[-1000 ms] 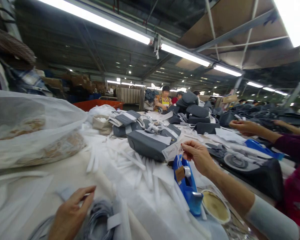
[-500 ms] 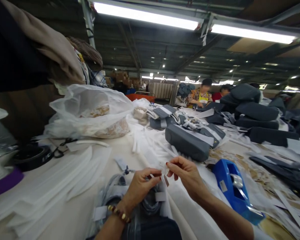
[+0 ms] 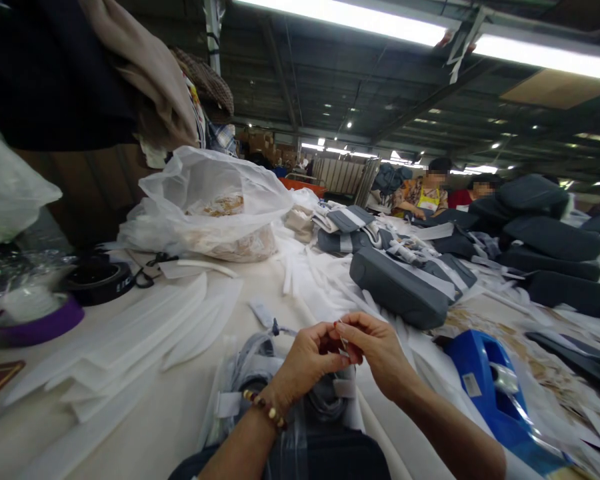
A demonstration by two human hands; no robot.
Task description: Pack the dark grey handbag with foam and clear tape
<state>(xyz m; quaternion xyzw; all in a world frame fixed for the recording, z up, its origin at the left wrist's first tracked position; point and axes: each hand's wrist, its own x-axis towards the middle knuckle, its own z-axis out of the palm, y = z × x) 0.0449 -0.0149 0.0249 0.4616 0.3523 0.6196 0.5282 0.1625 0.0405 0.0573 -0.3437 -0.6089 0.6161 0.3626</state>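
the left hand point(image 3: 305, 357) and right hand point(image 3: 377, 347) meet, fingertips pinching a thin white strip point(image 3: 345, 344) between them, perhaps a tag's string, though it is too small to be sure. coiled grey straps point(image 3: 330, 405) and a dark bag point(image 3: 347, 460) lie below; a blue tape dispenser point(image 3: 495, 413) stands beyond the right forearm point(image 3: 440, 410).

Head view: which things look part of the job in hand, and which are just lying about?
Likely in the job:
- small pale piece at the fingertips of left hand and right hand
- dark item and coiled grey cord below them

Apparently lying about:
- purple ring
- black roll
- translucent bag
- blue tape dispenser
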